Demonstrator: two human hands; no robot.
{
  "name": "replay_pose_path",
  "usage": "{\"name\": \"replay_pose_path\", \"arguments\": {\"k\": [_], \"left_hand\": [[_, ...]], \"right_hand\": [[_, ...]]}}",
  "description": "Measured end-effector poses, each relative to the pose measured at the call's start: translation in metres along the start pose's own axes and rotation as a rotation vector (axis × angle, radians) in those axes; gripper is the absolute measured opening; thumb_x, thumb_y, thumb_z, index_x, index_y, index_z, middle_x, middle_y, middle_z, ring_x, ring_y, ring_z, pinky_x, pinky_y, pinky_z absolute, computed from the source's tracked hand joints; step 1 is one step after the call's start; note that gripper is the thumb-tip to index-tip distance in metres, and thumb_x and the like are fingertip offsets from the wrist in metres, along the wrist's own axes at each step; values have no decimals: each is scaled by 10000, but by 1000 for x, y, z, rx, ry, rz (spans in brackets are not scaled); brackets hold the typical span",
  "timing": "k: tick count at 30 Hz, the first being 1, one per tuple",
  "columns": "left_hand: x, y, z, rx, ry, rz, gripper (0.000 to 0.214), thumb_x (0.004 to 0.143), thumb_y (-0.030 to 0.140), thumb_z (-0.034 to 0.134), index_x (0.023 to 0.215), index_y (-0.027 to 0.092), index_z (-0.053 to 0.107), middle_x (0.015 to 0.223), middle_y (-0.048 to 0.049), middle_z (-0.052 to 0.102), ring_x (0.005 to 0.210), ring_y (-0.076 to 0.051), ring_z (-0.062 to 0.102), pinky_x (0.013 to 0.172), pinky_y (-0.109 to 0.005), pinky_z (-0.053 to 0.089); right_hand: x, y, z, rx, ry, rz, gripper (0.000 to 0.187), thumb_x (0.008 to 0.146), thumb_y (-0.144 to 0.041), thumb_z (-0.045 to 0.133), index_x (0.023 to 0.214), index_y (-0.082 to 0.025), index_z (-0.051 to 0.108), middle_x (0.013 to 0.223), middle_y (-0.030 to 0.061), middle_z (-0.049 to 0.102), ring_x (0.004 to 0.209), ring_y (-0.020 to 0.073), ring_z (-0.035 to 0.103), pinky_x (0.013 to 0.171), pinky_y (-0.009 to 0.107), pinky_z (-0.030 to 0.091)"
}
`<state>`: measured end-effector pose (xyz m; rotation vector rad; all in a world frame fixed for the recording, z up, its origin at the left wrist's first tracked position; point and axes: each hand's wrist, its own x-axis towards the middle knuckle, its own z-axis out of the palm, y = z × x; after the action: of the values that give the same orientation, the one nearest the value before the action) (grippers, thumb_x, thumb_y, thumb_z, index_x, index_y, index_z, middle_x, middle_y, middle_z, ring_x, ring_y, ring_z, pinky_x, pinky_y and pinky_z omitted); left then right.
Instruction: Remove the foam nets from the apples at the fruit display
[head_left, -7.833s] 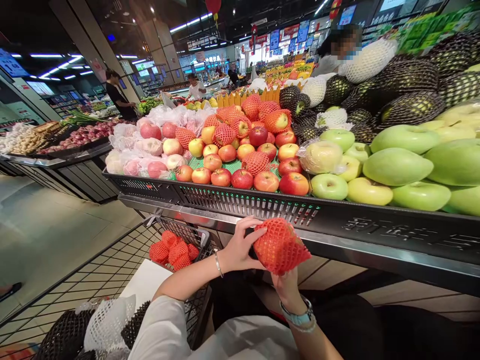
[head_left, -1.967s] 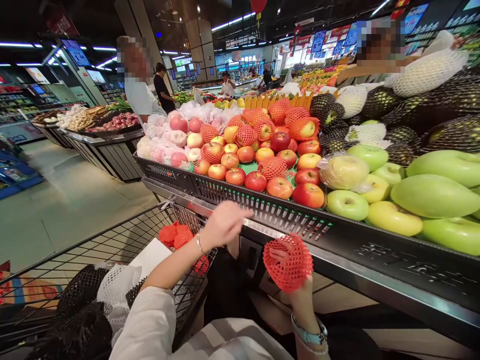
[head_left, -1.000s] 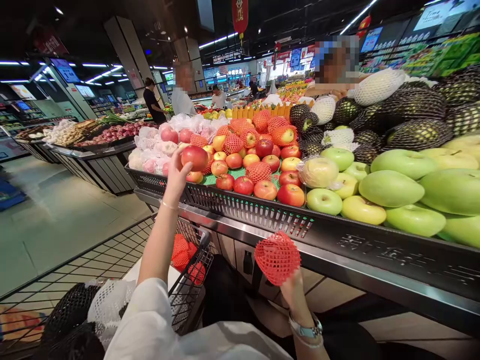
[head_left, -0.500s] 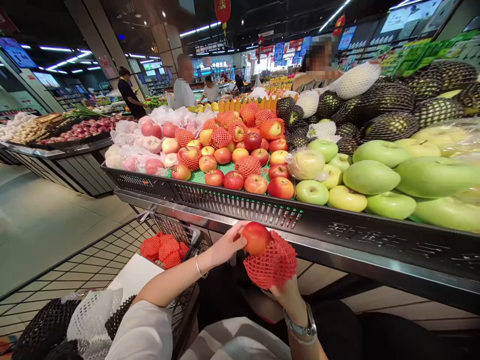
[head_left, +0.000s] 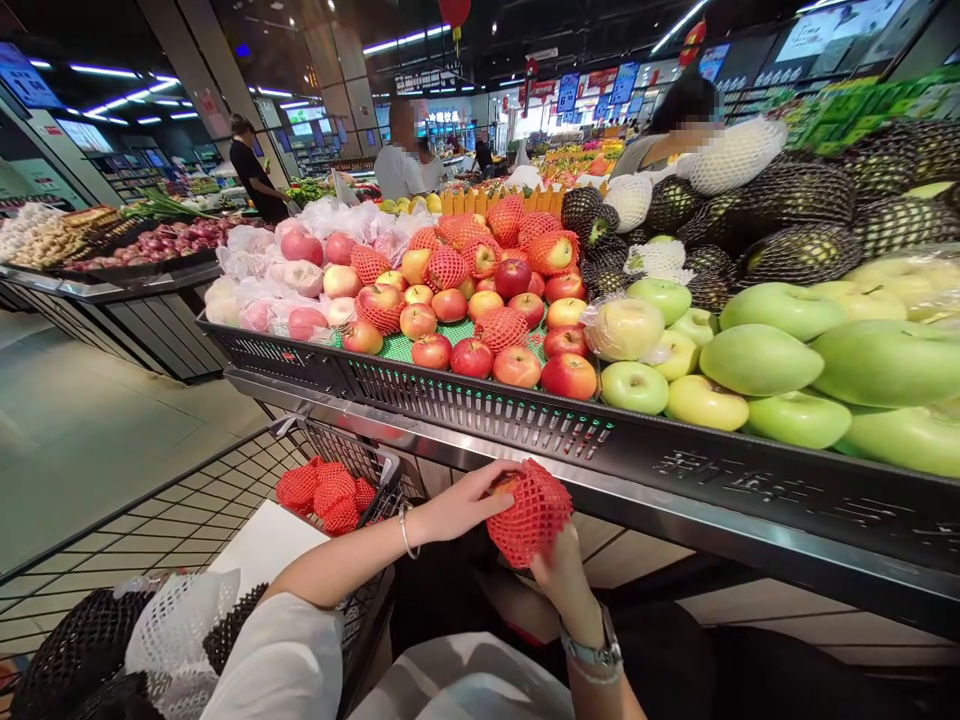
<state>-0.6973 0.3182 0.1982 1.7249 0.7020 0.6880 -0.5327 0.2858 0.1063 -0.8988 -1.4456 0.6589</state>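
A red foam net [head_left: 534, 518] wraps most of an apple [head_left: 502, 486], of which only a small orange-red patch shows. My left hand [head_left: 474, 497] is closed over the apple's upper left side, its fingers curled across the top. From below and to the right, my right hand [head_left: 559, 572] grips the net, its fingers mostly hidden behind the mesh. Both hands are just in front of the display's metal edge. Beyond them, loose red apples [head_left: 517, 367] lie in a black crate [head_left: 465, 398], several of them in red nets.
To the left, a wire shopping cart [head_left: 150, 492] holds red-netted fruit [head_left: 330, 492], a white board [head_left: 262, 550] and black and white netted items [head_left: 176, 625]. Green apples [head_left: 634, 387] and large green fruit [head_left: 771, 355] fill the right side. A person [head_left: 682, 110] reaches in behind the display.
The net has been pulled up over the apple, which was half bare before. My left fingers have moved from the apple's side to over its top. The view has shifted slightly.
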Motion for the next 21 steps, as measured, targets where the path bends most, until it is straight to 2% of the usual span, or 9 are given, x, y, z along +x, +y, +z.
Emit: {"name": "replay_pose_path", "arguments": {"k": [3, 5, 7, 9, 11, 14, 16, 19, 21], "left_hand": [[0, -1, 1, 38, 15, 2, 741, 750, 584, 673, 1312, 163, 439, 1273, -131, 528, 1180, -265, 503, 1048, -417, 363], [1, -1, 0, 33, 56, -8, 716, 725, 521, 730, 1284, 164, 461, 1241, -122, 545, 1147, -258, 523, 1028, -403, 383], [4, -2, -2, -55, 132, 3, 586, 778, 512, 681, 1225, 172, 513, 1238, -111, 560, 1157, -248, 520, 1041, -396, 373], [7, -1, -3, -238, 239, 6, 493, 835, 545, 593, 1167, 181, 561, 1242, -98, 582, 1178, -240, 517, 1062, -391, 357], [9, 1, -4, -451, 308, -28, 481, 865, 576, 523, 1144, 190, 595, 1235, -84, 610, 1186, -233, 527, 1072, -385, 358], [8, 2, -2, -654, 294, -95, 507, 859, 608, 513, 1140, 204, 635, 1227, -61, 643, 1206, -225, 535, 1080, -363, 365], [6, 1, 0, -728, 259, -144, 509, 843, 622, 531, 1129, 220, 655, 1241, -44, 648, 1227, -219, 531, 1075, -344, 376], [2, -4, 6, -840, 150, -264, 530, 868, 625, 489, 1172, 219, 643, 1288, -54, 627, 1237, -225, 536, 1054, -360, 401], [2, -8, 12, -913, 48, -323, 580, 901, 626, 413, 1226, 191, 614, 1330, -88, 596, 1253, -239, 528, 1067, -390, 390]], "right_hand": [[-1, 5, 0, -88, -72, -66, 370, 774, -237, 643, 1143, -240, 662, 1118, 83, 698, 1039, 296, 657, 955, 494, 524], [-1, 4, -1, -125, -68, -82, 371, 789, -230, 617, 1159, -235, 648, 1112, 85, 696, 1021, 284, 660, 928, 469, 537], [0, 1, -2, -130, -26, -79, 405, 804, -229, 624, 1209, -229, 614, 1138, 86, 683, 1044, 271, 650, 922, 445, 540], [0, -3, -3, -116, 10, -98, 402, 835, -212, 614, 1236, -230, 595, 1159, 84, 673, 1068, 257, 640, 929, 433, 533], [0, -5, -4, -75, 95, -138, 308, 878, -174, 564, 1171, -237, 638, 1124, 76, 682, 1060, 243, 641, 935, 434, 521], [2, -3, -3, 72, 342, -133, 251, 898, -181, 558, 1121, -240, 656, 1153, 75, 652, 1118, 239, 610, 992, 458, 480], [4, -1, 0, 219, 387, -84, 397, 868, -286, 639, 1256, -252, 565, 1315, 92, 561, 1247, 260, 531, 1069, 495, 416], [7, 0, 7, 364, 222, -35, 877, 698, -556, 761, 1422, -244, 375, 1501, 143, 366, 1392, 324, 361, 1141, 556, 296], [6, 1, 12, 399, 141, -1, 1089, 582, -663, 769, 1465, -235, 297, 1531, 167, 312, 1411, 346, 321, 1151, 563, 268]]}}
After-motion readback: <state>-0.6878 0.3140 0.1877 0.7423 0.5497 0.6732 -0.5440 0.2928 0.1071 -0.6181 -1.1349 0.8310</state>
